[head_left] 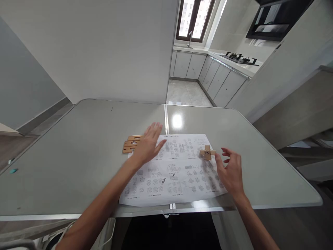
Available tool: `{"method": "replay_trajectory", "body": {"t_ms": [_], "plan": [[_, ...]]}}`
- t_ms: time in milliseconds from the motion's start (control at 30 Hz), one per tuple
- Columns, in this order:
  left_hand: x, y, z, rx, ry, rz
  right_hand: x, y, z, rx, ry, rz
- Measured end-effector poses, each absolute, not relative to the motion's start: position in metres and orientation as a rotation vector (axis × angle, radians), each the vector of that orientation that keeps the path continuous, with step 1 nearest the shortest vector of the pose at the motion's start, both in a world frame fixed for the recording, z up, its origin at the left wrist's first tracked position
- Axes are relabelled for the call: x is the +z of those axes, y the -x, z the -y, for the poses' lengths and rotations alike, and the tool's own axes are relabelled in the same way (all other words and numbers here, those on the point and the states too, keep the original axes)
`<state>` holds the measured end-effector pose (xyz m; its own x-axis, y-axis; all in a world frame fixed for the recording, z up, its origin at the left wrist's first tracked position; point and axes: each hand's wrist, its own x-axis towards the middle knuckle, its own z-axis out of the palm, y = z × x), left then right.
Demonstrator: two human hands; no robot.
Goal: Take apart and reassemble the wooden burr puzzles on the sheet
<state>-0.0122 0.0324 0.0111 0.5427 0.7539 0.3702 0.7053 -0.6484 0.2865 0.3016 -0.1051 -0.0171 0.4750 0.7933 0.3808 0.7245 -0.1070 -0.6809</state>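
Note:
A large white sheet printed with small diagrams lies on the grey table. My left hand is stretched flat, fingers together and thumb spread, over the sheet's upper left part. Beside it, and partly covered by it, are several flat notched wooden pieces lined up at the sheet's left edge. Toward the sheet's upper right sits a small cross-shaped wooden block assembly with a black mark on it. My right hand is just right of that cross, thumb and fingers apart; whether the thumb tip touches it I cannot tell.
The folding table has a metal seam down its middle and a metal rim. A small teal object lies near its left edge. Beyond the far edge stand a white wall and a kitchen with a gas hob.

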Motion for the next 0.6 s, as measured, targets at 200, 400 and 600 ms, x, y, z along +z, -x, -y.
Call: {"method": "replay_trajectory", "body": {"t_ms": [200,400,600], "plan": [[-0.010,-0.026,-0.017,0.822,-2.565,-0.826,-0.023,-0.314,0.092,0.411,1.886,1.415],[-0.010,-0.022,-0.009,0.886,-2.193,-0.782,0.001,-0.285,0.076,0.387,1.500,1.604],[-0.002,-0.016,-0.013,0.946,-1.880,-0.773,0.015,-0.233,0.040,0.707,1.165,1.604]]}}
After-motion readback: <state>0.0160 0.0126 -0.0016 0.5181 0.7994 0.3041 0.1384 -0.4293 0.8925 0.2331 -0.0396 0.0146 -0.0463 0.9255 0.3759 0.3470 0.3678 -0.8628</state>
